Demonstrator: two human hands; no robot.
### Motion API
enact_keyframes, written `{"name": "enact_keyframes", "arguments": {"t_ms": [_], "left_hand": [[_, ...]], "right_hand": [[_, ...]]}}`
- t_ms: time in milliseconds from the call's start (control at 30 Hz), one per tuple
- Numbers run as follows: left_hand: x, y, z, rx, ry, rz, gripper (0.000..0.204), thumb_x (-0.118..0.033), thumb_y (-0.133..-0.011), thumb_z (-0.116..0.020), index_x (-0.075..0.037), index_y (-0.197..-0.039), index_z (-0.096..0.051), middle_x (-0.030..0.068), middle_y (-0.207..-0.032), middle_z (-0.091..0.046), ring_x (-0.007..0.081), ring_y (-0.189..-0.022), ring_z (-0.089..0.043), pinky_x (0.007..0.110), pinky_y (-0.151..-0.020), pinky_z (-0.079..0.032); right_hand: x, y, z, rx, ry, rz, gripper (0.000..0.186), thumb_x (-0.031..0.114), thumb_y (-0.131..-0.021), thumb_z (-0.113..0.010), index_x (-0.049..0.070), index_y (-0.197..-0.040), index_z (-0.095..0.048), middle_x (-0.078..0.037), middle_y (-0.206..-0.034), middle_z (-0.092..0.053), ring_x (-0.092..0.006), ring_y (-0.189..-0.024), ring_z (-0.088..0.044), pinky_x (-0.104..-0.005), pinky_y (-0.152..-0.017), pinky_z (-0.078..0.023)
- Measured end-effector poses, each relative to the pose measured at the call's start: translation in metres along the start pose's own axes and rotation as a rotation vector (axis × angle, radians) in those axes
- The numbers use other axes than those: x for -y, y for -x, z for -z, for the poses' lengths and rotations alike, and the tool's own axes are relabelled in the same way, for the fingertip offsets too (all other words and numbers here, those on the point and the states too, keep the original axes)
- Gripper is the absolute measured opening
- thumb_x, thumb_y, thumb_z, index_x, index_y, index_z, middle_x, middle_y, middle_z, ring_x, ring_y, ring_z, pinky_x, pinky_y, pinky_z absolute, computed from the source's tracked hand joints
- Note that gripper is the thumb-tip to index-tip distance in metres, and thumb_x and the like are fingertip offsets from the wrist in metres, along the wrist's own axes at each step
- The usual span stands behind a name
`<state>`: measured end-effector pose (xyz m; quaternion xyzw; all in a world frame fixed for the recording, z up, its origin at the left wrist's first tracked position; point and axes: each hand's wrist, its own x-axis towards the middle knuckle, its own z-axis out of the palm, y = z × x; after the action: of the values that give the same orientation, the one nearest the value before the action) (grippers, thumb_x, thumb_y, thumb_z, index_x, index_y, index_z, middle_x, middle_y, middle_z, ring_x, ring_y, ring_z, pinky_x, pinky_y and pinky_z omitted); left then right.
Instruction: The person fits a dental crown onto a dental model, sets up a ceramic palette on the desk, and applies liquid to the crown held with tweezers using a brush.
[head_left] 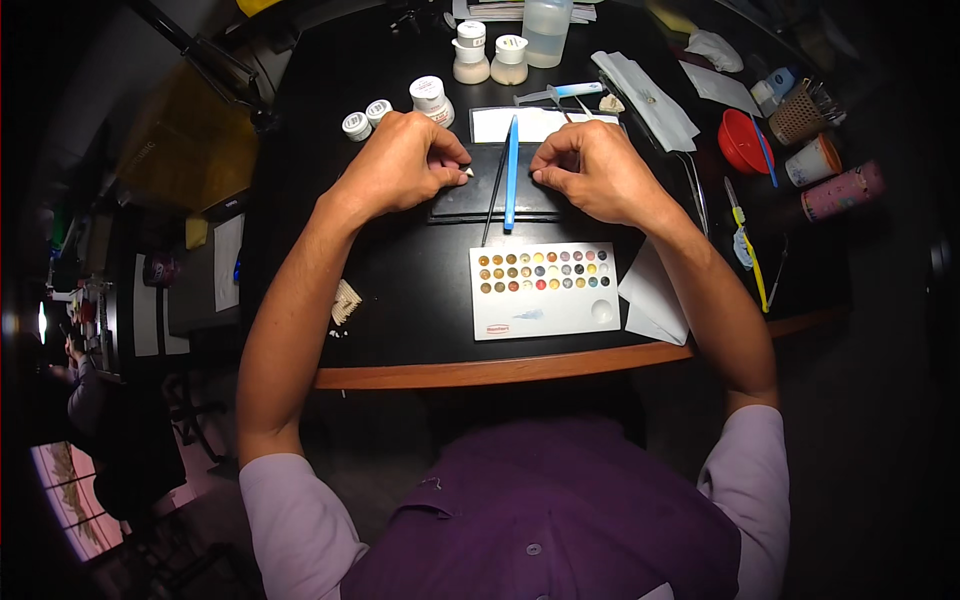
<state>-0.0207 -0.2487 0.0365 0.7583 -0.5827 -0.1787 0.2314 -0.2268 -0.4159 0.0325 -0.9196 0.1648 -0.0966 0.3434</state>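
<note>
1. We count one left hand (400, 160), one right hand (602, 168).
2. We see one palette (565, 325), perhaps thirty colour wells (539, 271).
3. One red bowl (742, 145), two o'clock from the palette.
4. One small white piece (469, 172), eleven o'clock.

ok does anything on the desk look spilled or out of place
Perhaps the loose white bits beside the beige ridged piece, toward the front edge of the desk: they look like stray crumbs.
</note>
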Motion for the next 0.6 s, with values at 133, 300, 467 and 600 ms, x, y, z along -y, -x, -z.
{"name": "enact_keyframes", "arguments": {"t_ms": [133, 300, 467, 600], "left_hand": [[0.000, 0.003, 0.002, 0.011, 0.004, 0.025, 0.024, -0.009, -0.084, -0.088, 0.000, -0.106, -0.083, 0.0129, -0.092, -0.081, 0.0188, -0.084, -0.076, 0.033, -0.081, -0.060], [-0.001, 0.004, 0.001, 0.001, 0.007, 0.025, 0.025, -0.009, -0.084, -0.088, 0.000, -0.107, -0.083, 0.0129, -0.091, -0.081, 0.0186, -0.083, -0.076, 0.033, -0.080, -0.060], [-0.001, 0.009, -0.001, -0.042, 0.030, -0.015, 0.027, -0.006, -0.084, -0.087, 0.001, -0.110, -0.082, 0.0128, -0.091, -0.080, 0.0179, -0.082, -0.074, 0.033, -0.079, -0.060], [0.001, 0.015, 0.000, -0.072, 0.041, -0.039, 0.029, -0.004, -0.083, -0.087, 0.002, -0.111, -0.081, 0.0130, -0.093, -0.080, 0.0167, -0.083, -0.074, 0.032, -0.076, -0.059]], "right_hand": [[0.000, -0.006, -0.006, 0.021, 0.034, 0.015, 0.012, 0.006, -0.094, -0.078, -0.002, -0.101, -0.081, -0.013, -0.095, -0.078, -0.0203, -0.085, -0.073, -0.0351, -0.081, -0.059], [-0.005, -0.006, -0.010, -0.018, 0.037, 0.052, 0.014, 0.007, -0.093, -0.076, -0.001, -0.103, -0.082, -0.018, -0.097, -0.079, -0.0269, -0.089, -0.076, -0.0383, -0.085, -0.059], [-0.001, 0.008, 0.006, -0.110, 0.074, 0.047, 0.019, 0.008, -0.092, -0.075, 0.000, -0.108, -0.081, -0.020, -0.104, -0.078, -0.0319, -0.092, -0.075, -0.0414, -0.085, -0.059], [-0.006, 0.053, 0.043, -0.208, 0.105, -0.031, 0.018, 0.007, -0.090, -0.076, 0.000, -0.106, -0.080, -0.015, -0.095, -0.076, -0.0239, -0.084, -0.072, -0.0370, -0.078, -0.057]]}}
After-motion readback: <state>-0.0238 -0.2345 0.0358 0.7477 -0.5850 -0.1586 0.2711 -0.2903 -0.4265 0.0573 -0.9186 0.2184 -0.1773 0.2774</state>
